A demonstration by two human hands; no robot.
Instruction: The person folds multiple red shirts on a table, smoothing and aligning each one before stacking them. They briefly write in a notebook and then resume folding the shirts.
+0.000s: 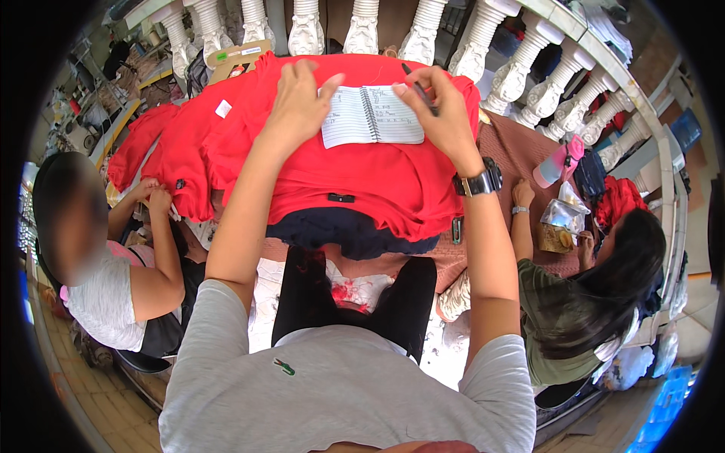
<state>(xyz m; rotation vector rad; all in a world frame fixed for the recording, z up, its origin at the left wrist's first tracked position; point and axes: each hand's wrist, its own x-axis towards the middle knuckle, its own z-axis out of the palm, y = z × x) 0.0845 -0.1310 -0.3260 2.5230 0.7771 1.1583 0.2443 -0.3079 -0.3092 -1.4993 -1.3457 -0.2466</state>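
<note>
While gripping a pen [420,88], right hand [442,113] over notebook [371,115]; left hand [300,106] open, flat beside.

Brown-covered table [521,155], red garments [377,181] heaped on it, pink bottle [555,162]

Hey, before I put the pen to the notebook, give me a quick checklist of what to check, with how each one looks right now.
1. Notebook open and flat on the red garment pile: ok.
2. Left hand steadying the left page: ok, its fingers rest at the page edge.
3. Pen in the grip of the right hand: ok, but the tip is hidden, so cannot tell whether it touches paper.
4. Free lines on the left page: ok, it looks mostly blank.
5. Pile stable under the notebook: cannot tell; the cloth is soft and folded.
</note>
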